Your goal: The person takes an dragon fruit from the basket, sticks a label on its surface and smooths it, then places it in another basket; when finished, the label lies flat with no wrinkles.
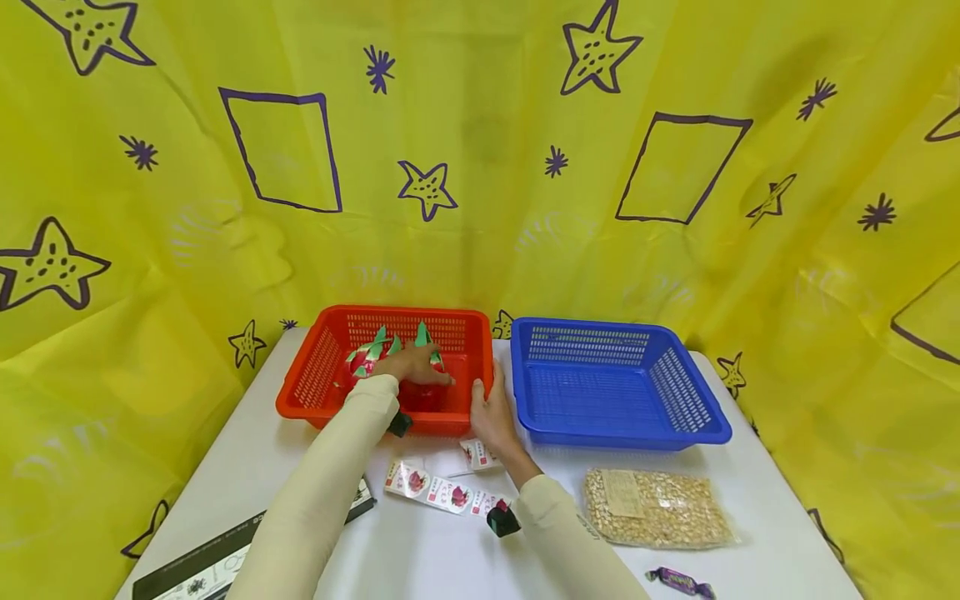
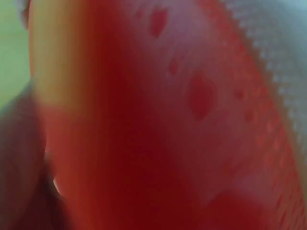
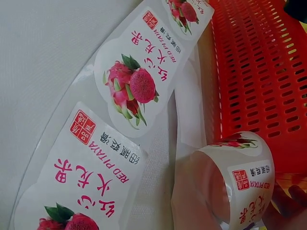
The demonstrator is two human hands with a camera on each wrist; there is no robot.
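Note:
My left hand (image 1: 414,367) reaches over the front rim into the red basket (image 1: 322,408). It lies among dragon fruits (image 1: 365,360) with green leafy tips, one of them showing between its thumb and fingers; how its fingertips meet the fruit is hidden. Blurred red fills the left wrist view, with part of the hand dark at the left edge. At the basket's right front corner is my right hand (image 1: 495,417), fingers straight along the outer wall, thumb apart from them. Below it runs a strip of dragon fruit labels (image 1: 450,494), its end curled up beside the basket wall in the right wrist view.
To the right stands a blue basket (image 1: 592,404). In front of it lie a clear bag of pale yellow kernels (image 1: 660,508) and a purple-wrapped candy (image 1: 681,581). A flat black-and-white box (image 1: 202,567) is under the left forearm. A yellow patterned curtain (image 1: 480,250) surrounds the white table.

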